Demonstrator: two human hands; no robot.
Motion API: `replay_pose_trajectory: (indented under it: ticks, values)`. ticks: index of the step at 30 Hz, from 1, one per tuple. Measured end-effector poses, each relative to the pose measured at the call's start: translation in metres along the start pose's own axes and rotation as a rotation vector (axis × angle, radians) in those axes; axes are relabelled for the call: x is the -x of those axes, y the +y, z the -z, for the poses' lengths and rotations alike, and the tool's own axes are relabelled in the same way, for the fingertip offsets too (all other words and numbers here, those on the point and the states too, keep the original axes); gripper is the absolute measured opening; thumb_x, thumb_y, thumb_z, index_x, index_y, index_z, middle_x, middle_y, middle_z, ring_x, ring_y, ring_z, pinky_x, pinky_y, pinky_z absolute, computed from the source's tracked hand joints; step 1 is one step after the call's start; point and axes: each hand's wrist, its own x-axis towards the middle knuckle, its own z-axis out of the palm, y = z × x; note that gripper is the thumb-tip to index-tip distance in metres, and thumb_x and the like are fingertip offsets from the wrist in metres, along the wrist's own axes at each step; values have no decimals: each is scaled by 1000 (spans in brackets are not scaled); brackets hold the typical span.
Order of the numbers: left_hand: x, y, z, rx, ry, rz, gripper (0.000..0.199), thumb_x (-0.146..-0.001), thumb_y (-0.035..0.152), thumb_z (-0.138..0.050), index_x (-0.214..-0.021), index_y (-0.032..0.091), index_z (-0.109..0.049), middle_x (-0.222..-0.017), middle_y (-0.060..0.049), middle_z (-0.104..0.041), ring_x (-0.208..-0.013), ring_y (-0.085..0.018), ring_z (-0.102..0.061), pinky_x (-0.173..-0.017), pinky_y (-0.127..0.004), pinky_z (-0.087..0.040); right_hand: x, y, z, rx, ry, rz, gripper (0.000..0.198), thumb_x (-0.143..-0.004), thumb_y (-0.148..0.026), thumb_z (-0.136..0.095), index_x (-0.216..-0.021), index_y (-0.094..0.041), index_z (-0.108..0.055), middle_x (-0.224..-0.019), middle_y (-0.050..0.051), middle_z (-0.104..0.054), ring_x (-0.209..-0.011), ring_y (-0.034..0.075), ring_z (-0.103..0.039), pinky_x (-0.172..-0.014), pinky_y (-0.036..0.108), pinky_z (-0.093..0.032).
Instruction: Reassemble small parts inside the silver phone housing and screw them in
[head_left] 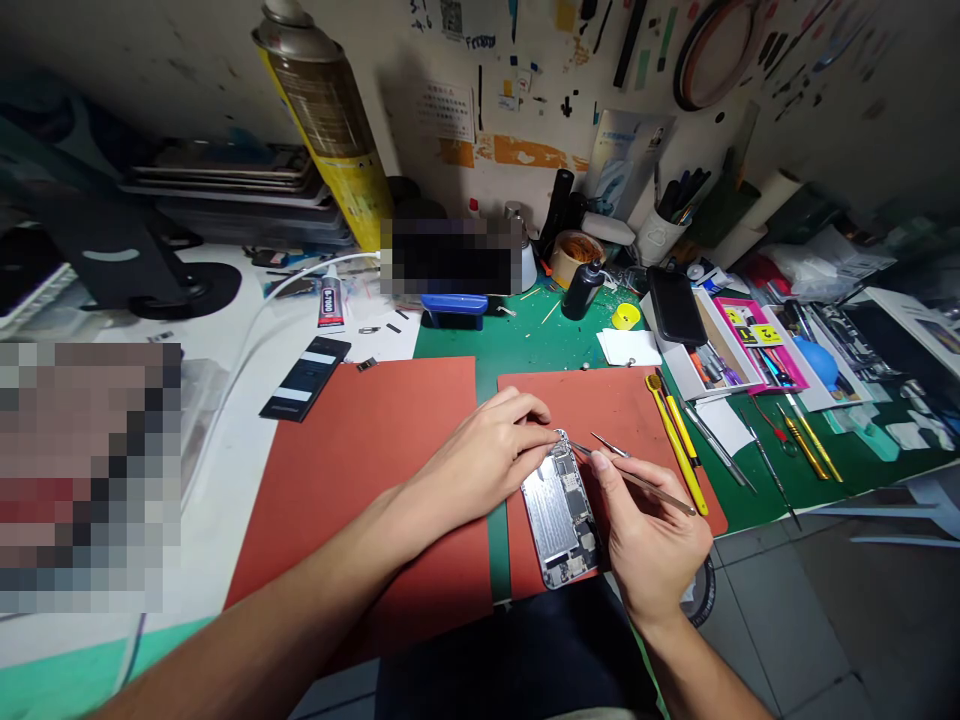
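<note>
Tweezers (637, 478) of thin bright metal are pinched between thumb and fingers of the right hand (651, 535), tips aimed at the far end of the opened silver phone chassis (561, 518), bare circuitry upward. The chassis is pinned at that far end by the curled fingers of the left hand (484, 462). A light, steady pinch and a low tool angle would probably serve best. The chassis lies on the right-hand red rubber mat (600, 400), its near end close to the table (525, 340) edge. Left of the chassis a second red mat (360, 470) offers room; right of it, yellow-handled tools (679, 440) crowd the mat's edge.
</note>
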Motion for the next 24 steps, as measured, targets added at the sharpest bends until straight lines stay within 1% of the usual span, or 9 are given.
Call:
replay_pose_trajectory:
  ticks: [7,17,24]
  values:
    - [2,-3,1,25,47,27,29,-109,26,-53,-115,19,-80,-115,-8,-69,-108,-20,-66,-101,-42,-57,2,0,-1,-4,-8,7,11,-88,-28,-87,-97,-22,-82,-92,2,-84,-79,19,-82,-78,27,-70]
    - [1,-3,2,13,16,16,28,-109,25,-53,-114,19,-80,-111,-8,-70,-107,-21,-66,-97,-39,-56,5,3,1,-3,-15,35,13,-89,-28,-87,-99,-22,-83,-95,3,-84,-82,20,-82,-82,31,-70]
    - [1,-1,4,15,3,25,30,-109,26,-51,-116,21,-80,-112,-8,-70,-109,-21,-66,-102,-43,-56,5,5,0,0,-16,11,17,-89,-32,-87,-99,-20,-82,-94,5,-84,-82,22,-82,-79,33,-71]
